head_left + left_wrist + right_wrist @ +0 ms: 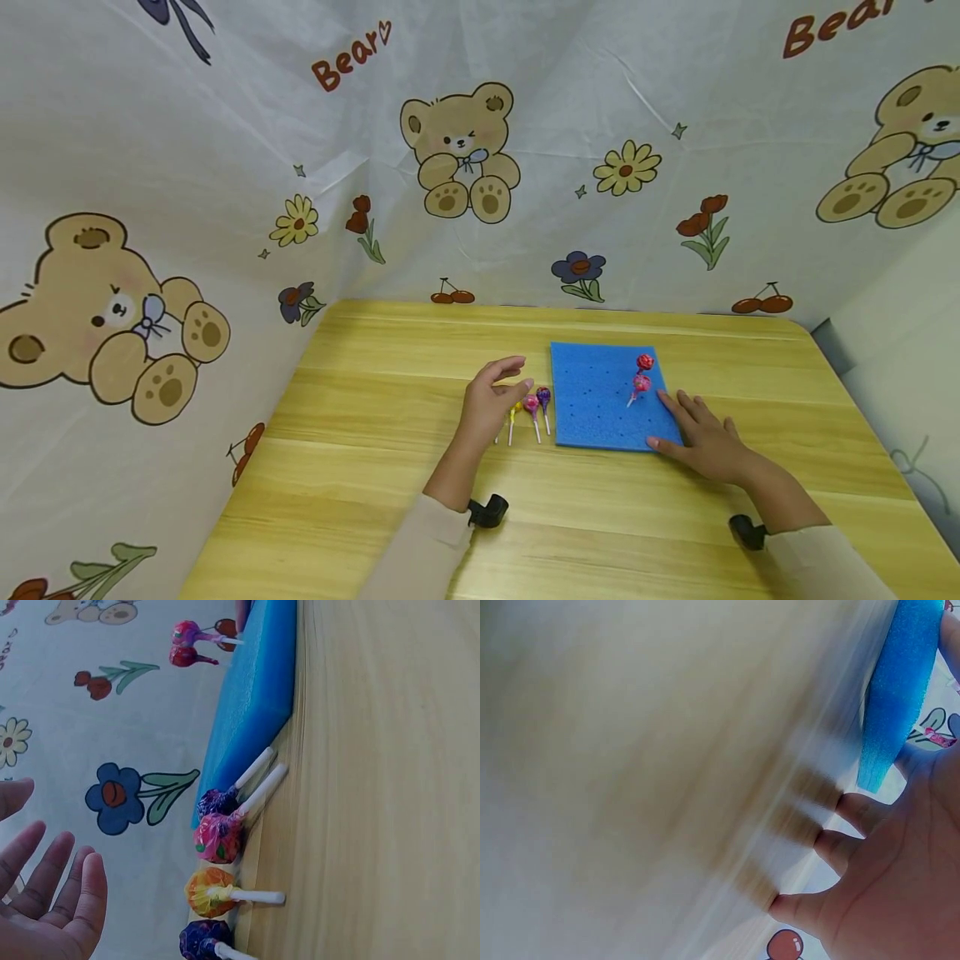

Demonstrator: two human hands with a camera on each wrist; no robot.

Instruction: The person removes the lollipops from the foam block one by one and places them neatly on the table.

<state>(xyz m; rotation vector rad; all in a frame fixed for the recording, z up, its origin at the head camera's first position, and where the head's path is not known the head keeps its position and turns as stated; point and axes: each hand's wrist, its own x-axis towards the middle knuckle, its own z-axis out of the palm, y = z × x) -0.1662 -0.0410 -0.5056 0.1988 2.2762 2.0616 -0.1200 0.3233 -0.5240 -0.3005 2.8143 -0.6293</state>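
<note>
My left hand [483, 408] hangs in the air just left of the blue foam board, fingers spread and loosely bent, holding nothing. Below and beside it lie several wrapped lollipops: a purple one [543, 395], a pink one [531, 403], an orange-yellow one [210, 892] and another dark purple one [201, 939]. The blue foam board [592, 417], dotted with small holes, has a red lollipop [645, 362] and a pink lollipop [641, 383] standing in it near its right side. My right hand [708, 446] rests at the board's right edge, thumb and index finger touching it, other fingertips on the table.
The wooden table [360, 500] extends around the board on all sides. A white cloth [540, 100] printed with bears and flowers hangs behind it and along the left. Black wrist cameras [489, 511] sit at both cuffs.
</note>
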